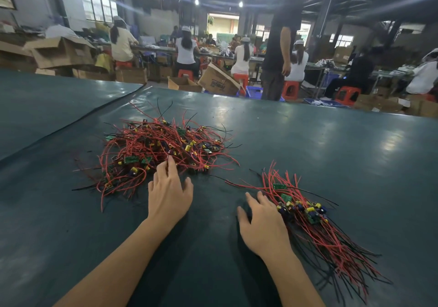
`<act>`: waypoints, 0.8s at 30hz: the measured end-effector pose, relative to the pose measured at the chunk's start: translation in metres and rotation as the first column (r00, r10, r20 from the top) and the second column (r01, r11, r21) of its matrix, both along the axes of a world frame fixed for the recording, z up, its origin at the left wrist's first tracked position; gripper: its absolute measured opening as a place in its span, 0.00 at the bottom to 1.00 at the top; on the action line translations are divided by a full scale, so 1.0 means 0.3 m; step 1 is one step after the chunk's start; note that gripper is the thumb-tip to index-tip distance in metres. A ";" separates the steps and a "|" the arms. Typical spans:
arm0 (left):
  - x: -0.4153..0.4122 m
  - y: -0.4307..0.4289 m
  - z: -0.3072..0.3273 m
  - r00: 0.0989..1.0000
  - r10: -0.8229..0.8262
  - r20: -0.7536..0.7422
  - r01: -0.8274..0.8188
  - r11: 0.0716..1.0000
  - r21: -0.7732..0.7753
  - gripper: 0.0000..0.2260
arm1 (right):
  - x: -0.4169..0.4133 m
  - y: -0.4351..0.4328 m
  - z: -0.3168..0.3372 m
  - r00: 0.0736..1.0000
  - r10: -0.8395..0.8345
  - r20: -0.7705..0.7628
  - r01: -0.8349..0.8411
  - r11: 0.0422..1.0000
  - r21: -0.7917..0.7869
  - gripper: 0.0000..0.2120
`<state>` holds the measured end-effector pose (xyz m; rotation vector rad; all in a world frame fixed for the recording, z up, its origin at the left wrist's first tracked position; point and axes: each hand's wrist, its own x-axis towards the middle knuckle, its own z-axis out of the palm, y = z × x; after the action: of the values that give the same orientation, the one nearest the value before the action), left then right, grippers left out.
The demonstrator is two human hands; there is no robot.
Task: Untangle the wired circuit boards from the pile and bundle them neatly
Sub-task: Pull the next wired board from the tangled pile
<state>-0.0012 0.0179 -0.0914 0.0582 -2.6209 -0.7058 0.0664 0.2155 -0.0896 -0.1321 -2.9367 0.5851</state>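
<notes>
A tangled pile of small green circuit boards with red and black wires [161, 150] lies on the dark green table [308, 145], left of centre. My left hand [169, 193] reaches to its near edge, fingers spread and straight, fingertips touching the wires. To the right lies a sorted bundle of boards [305, 209], their wires running roughly parallel toward the near right. My right hand [263, 223] rests flat beside the bundle's left edge, fingers straight and touching the boards. Neither hand grips anything.
A seam in the table cover [94, 115] runs diagonally at the far left. Beyond the far table edge a person stands [279, 46], and others sit at benches among cardboard boxes [218, 81] and red stools [291, 88].
</notes>
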 end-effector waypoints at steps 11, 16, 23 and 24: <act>0.029 0.029 0.033 0.942 -0.085 -0.324 0.108 0.993 0.055 0.30 | 0.016 -0.043 0.016 0.959 0.033 -0.282 -0.154 0.896 -0.417 0.24; 0.064 0.065 0.044 0.842 -0.353 -0.409 0.331 0.935 -0.126 0.28 | 0.029 -0.083 0.042 0.960 -0.027 -0.280 -0.209 0.600 -0.773 0.22; 0.090 0.088 0.044 0.682 -0.607 -0.408 0.524 0.795 -0.307 0.24 | 0.024 -0.080 0.043 0.920 -0.088 -0.381 -0.254 0.606 -0.754 0.13; 0.091 0.090 0.045 0.672 -0.618 -0.409 0.534 0.786 -0.311 0.23 | 0.023 -0.081 0.047 0.915 -0.097 -0.391 -0.266 0.585 -0.767 0.09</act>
<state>0.0262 0.0448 -0.0779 -0.9338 -2.1540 -0.5832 0.0732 0.1913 -0.0756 0.0432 -2.0564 1.7179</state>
